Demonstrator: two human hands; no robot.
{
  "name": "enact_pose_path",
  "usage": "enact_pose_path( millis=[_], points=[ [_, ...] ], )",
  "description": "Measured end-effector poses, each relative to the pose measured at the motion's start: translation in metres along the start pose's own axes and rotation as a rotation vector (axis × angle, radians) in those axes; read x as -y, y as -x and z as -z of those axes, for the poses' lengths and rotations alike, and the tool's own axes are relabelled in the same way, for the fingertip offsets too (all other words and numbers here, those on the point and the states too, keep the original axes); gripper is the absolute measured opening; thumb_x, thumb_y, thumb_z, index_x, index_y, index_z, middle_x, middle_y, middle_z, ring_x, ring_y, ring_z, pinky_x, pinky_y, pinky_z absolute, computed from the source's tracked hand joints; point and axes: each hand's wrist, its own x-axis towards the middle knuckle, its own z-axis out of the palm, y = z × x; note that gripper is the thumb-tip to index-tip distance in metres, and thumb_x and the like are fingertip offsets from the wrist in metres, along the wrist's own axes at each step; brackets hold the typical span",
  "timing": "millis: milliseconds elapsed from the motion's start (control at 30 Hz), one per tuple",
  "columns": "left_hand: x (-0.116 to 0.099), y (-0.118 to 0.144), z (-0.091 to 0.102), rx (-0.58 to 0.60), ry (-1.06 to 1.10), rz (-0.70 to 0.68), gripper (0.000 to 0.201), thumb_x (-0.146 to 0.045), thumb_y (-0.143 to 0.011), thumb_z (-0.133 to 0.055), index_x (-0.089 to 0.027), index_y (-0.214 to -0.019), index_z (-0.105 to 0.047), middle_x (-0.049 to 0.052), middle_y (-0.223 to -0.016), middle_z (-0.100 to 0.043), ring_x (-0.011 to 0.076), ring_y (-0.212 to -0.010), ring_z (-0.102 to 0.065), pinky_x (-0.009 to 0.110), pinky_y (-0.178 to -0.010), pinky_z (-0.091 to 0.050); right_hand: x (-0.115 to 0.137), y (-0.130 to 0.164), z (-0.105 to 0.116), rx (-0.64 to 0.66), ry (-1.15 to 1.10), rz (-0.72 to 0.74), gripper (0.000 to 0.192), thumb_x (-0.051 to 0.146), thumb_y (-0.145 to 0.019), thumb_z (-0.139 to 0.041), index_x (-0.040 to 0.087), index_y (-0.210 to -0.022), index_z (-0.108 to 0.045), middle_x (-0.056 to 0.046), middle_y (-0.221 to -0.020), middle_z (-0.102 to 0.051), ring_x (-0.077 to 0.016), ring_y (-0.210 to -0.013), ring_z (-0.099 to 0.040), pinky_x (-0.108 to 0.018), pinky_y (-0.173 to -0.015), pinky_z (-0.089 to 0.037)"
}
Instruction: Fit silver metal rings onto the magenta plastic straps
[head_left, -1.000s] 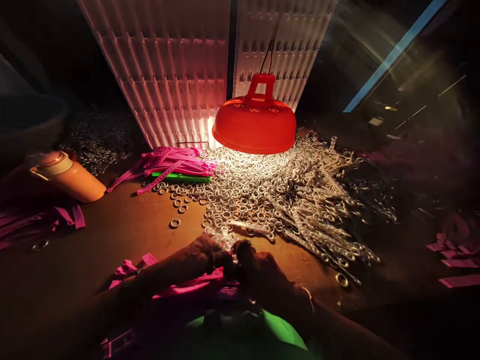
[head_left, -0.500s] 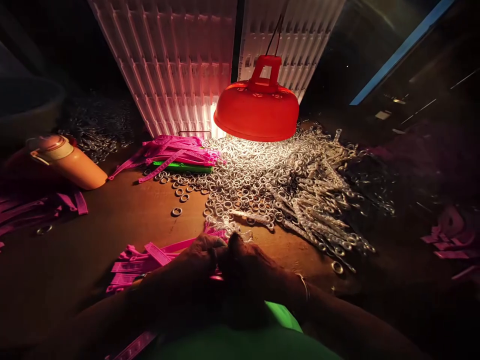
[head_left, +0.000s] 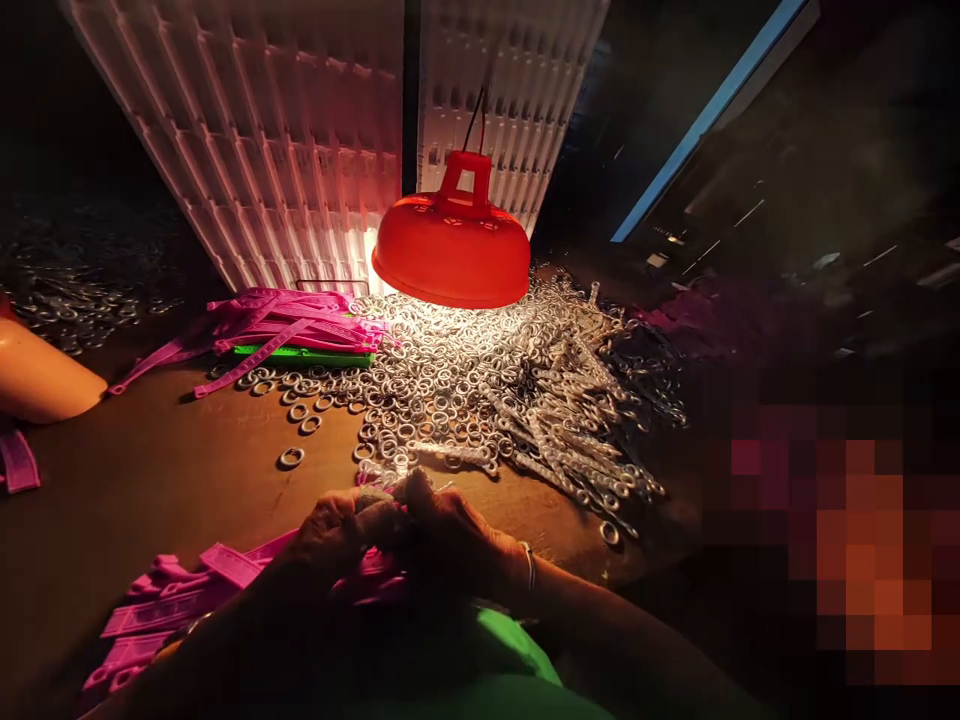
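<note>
While the pink strips (head_left: 172,600) lie in a loose heap at near left, their long axes run from near left toward the hands, up and to the right. Since half a second ago the view has swung, so the lamp (head_left: 451,245) and the rings (head_left: 450,370) sit further left and the orange bottle (head_left: 37,375) is cut by the left edge. The left hand (head_left: 334,530) is curled, fingertips pinched near a pale ring (head_left: 373,497) and over a strip; what it truly grips cannot be told. The right hand (head_left: 457,540) meets it, fingertips closed together against the left's, its hold hidden in shadow.
</note>
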Motion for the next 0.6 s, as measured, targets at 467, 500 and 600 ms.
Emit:
enact_pose_path(
  millis=[467, 500, 600],
  points=[
    [-0.005, 0.016, -0.008, 0.046, 0.084, -0.177, 0.029, -0.036, -0.084, -0.06, -0.009, -0.076, -0.069, 0.007, -0.07, -0.067, 0.0169, -0.069, -0.059, 0.029, -0.069, -0.045, 0.008, 0.003, -0.002, 0.023, -0.089, 0.071, 0.048, 0.021, -0.076, -0.055, 0.009, -0.119, -0.035, 0.002, -0.064, -0.055, -0.0067, -0.05, -0.032, -0.022, -0.046, -0.018],
    [-0.006, 0.017, -0.009, 0.044, 0.079, -0.173, 0.031, -0.037, -0.083, -0.06, -0.009, -0.075, -0.069, 0.007, -0.068, -0.066, 0.0165, -0.067, -0.059, 0.028, -0.068, -0.044, 0.012, 0.002, 0.002, 0.052, -0.083, 0.055, 0.042, 0.019, -0.077, -0.054, 0.009, -0.114, -0.038, 0.001, -0.065, -0.056, -0.0069, -0.051, -0.032, -0.022, -0.047, -0.019],
    [-0.01, 0.019, -0.011, 0.023, 0.072, -0.159, 0.034, -0.04, -0.081, -0.062, -0.008, -0.073, -0.069, 0.007, -0.067, -0.065, 0.0162, -0.067, -0.057, 0.027, -0.066, -0.043, 0.02, 0.0, 0.012, 0.096, -0.058, 0.046, 0.023, 0.017, -0.079, -0.052, 0.011, -0.1, -0.046, -0.002, -0.068, -0.057, -0.008, -0.054, -0.036, -0.022, -0.049, -0.023]
  ],
)
